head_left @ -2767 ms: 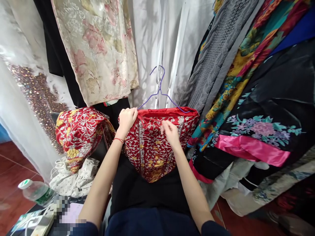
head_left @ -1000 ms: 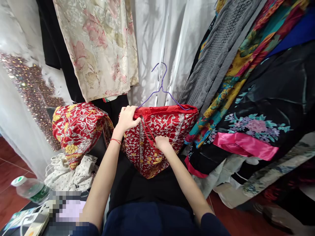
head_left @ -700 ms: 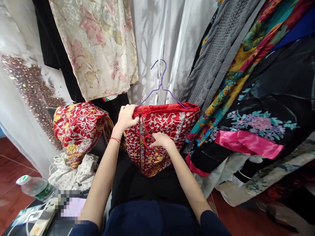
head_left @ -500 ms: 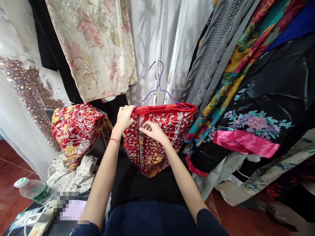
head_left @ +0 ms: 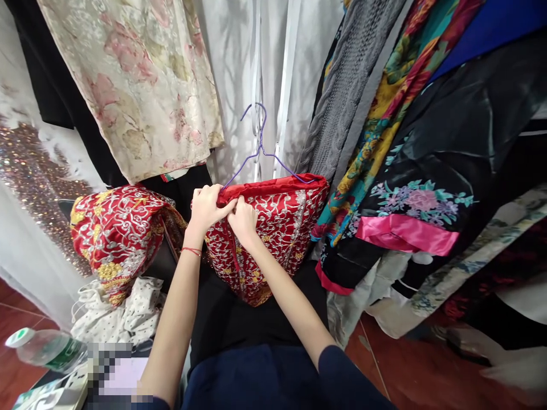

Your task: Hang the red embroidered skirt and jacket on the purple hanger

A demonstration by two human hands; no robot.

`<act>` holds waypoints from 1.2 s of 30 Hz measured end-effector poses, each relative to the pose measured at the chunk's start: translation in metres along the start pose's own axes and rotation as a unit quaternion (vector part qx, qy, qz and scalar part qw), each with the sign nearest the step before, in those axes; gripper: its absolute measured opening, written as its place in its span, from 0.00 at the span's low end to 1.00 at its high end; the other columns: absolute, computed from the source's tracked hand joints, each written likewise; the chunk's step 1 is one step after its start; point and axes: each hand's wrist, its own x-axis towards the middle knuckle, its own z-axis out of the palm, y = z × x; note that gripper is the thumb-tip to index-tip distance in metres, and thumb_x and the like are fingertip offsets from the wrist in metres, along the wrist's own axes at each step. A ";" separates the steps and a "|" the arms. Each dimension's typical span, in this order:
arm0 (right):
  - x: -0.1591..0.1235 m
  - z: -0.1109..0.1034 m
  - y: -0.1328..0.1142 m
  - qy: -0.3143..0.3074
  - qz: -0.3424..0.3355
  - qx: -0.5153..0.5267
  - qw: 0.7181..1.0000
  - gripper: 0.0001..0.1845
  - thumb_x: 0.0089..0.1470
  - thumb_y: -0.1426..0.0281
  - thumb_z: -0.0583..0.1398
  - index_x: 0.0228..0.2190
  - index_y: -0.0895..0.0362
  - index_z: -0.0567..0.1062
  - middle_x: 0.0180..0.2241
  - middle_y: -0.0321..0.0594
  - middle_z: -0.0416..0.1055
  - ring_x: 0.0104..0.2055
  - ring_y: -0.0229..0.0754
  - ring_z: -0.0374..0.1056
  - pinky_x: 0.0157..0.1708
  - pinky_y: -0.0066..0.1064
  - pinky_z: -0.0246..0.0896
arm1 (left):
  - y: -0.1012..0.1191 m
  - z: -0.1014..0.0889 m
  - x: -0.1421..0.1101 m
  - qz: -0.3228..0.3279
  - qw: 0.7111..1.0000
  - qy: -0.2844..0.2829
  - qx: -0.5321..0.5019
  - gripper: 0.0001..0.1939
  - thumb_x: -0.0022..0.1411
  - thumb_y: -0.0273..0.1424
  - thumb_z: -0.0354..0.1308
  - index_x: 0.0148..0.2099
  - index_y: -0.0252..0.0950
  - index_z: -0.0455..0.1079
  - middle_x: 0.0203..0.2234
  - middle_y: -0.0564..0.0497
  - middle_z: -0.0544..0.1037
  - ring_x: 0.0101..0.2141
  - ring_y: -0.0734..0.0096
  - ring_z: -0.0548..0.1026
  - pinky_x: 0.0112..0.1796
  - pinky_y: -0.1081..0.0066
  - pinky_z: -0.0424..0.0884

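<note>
Red embroidered garment (head_left: 277, 228), right hand (head_left: 245, 220) now beside left hand (head_left: 207, 209).

A garment (head_left: 277, 228) lies across the person's lap (head_left: 252, 330), and a hanger (head_left: 261, 145) sits in its far edge, its hook extending away in front of a curtain (head_left: 235, 51). Left of the lap, a bundle (head_left: 123, 228) slopes down to a cloth (head_left: 128, 319), with a bottle (head_left: 49, 348) nearer the person and farther left. Beyond the bundle hangs one set of clothes (head_left: 141, 85); another row of clothes (head_left: 410, 142) hangs on the right above the floor (head_left: 367, 353), the curtain showing between them.
</note>
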 end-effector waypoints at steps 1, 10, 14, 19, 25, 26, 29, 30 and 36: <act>0.001 -0.002 0.001 -0.003 -0.001 0.002 1.000 0.15 0.67 0.66 0.49 0.47 0.60 0.69 0.41 0.50 0.79 0.44 0.53 0.77 0.43 0.39 0.68 | 0.000 0.001 0.000 -0.003 1.000 0.006 0.000 0.16 0.65 0.43 0.52 0.45 0.35 0.70 0.37 0.42 0.78 0.41 0.53 0.73 0.46 0.58 0.60; -0.004 -0.004 -0.008 0.001 -0.025 -0.048 0.999 0.19 0.70 0.61 0.46 0.48 0.60 0.68 0.42 0.52 0.79 0.45 0.52 0.77 0.42 0.37 0.67 | 0.005 0.001 0.002 -0.042 0.999 0.008 -0.006 0.16 0.71 0.41 0.47 0.38 0.37 0.71 0.35 0.43 0.80 0.40 0.55 0.73 0.43 0.60 0.59; -0.008 -0.001 -0.013 -0.008 0.001 -0.038 0.999 0.17 0.71 0.66 0.43 0.49 0.61 0.65 0.41 0.53 0.79 0.43 0.51 0.78 0.41 0.36 0.68 | 0.008 0.000 0.001 -0.046 0.999 0.005 -0.001 0.17 0.72 0.40 0.47 0.40 0.37 0.71 0.36 0.43 0.80 0.40 0.55 0.74 0.44 0.60 0.59; -0.005 -0.006 -0.013 -0.021 0.012 0.010 1.000 0.15 0.68 0.68 0.47 0.47 0.64 0.67 0.40 0.58 0.79 0.43 0.54 0.77 0.42 0.40 0.68 | 0.011 0.001 -0.001 -0.049 0.999 0.011 0.020 0.16 0.72 0.39 0.47 0.41 0.36 0.72 0.37 0.42 0.80 0.41 0.53 0.74 0.44 0.59 0.60; 0.005 -0.010 0.005 -0.078 -0.016 0.147 0.986 0.16 0.65 0.68 0.49 0.30 0.56 0.73 0.30 0.41 0.78 0.32 0.40 0.74 0.35 0.28 0.64 | 0.012 0.007 -0.002 -0.067 0.997 0.047 0.010 0.15 0.71 0.39 0.48 0.38 0.38 0.72 0.35 0.43 0.80 0.39 0.56 0.74 0.42 0.59 0.59; 0.003 -0.006 0.009 -0.091 -0.014 0.153 0.984 0.17 0.65 0.67 0.49 0.29 0.56 0.73 0.27 0.38 0.77 0.26 0.38 0.72 0.31 0.25 0.63 | 0.013 0.009 -0.002 -0.071 0.996 0.054 0.012 0.15 0.72 0.39 0.48 0.38 0.38 0.72 0.35 0.44 0.80 0.39 0.56 0.74 0.42 0.60 0.59; -0.018 0.011 0.024 -0.120 0.005 0.156 0.980 0.17 0.63 0.68 0.51 0.26 0.55 0.74 0.22 0.35 0.74 0.21 0.35 0.67 0.26 0.23 0.58 | 0.015 0.012 -0.002 -0.081 0.994 0.066 0.017 0.16 0.72 0.38 0.46 0.39 0.38 0.72 0.36 0.44 0.80 0.40 0.56 0.74 0.43 0.59 0.59; -0.028 0.019 0.030 -0.123 0.017 0.148 0.981 0.16 0.62 0.70 0.53 0.25 0.55 0.74 0.23 0.36 0.75 0.23 0.36 0.68 0.26 0.23 0.58 | 0.015 0.013 -0.002 -0.084 0.994 0.067 0.017 0.16 0.73 0.38 0.46 0.39 0.38 0.72 0.36 0.44 0.80 0.40 0.56 0.74 0.43 0.59 0.58; -0.082 0.055 0.059 -0.158 0.071 0.119 0.978 0.15 0.59 0.68 0.57 0.22 0.55 0.76 0.16 0.33 0.70 0.21 0.38 0.69 0.26 0.24 0.60 | 0.017 0.010 -0.003 -0.082 0.996 0.037 0.000 0.15 0.71 0.39 0.47 0.42 0.37 0.72 0.39 0.42 0.80 0.43 0.54 0.73 0.45 0.58 0.58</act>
